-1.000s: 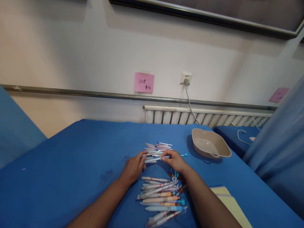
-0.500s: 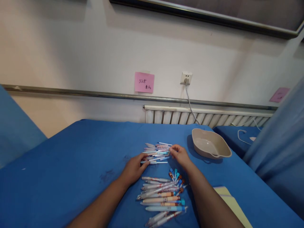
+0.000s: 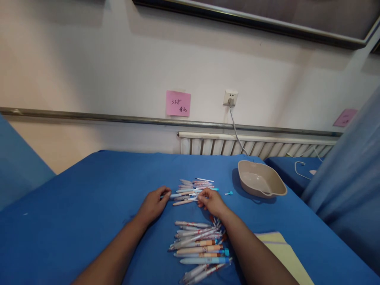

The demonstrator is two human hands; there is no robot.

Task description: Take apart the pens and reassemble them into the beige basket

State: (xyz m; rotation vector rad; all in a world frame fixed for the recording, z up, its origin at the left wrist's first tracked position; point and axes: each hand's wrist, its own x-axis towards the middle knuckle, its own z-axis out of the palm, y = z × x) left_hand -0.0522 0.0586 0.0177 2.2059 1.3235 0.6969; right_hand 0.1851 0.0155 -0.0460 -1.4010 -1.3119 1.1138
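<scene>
Head view: work looks partway through on your blue-covered table (image 3: 74,198).

Your beige basin (image 3: 259,180) sits at the table's far right; nearest you lies a loose stack of pens (image 3: 202,249), mostly whole-looking, with coloured tops (image 3: 227,252) along its right end; beyond it lies a smaller group of barrels (image 3: 185,191) with thin white refills (image 3: 204,179), some bare, so the work seems unfinished there; your right hand (image 3: 212,201) bends its fingertips together at that group's right end, though whether they grip anything cannot be told; your left hand (image 3: 153,204), at its left end, pinches a light-blue barrel (image 3: 177,195) between thumb and fingers; smallest, a teal-topped piece (image 3: 228,193) lies apart, near the basin.
</scene>
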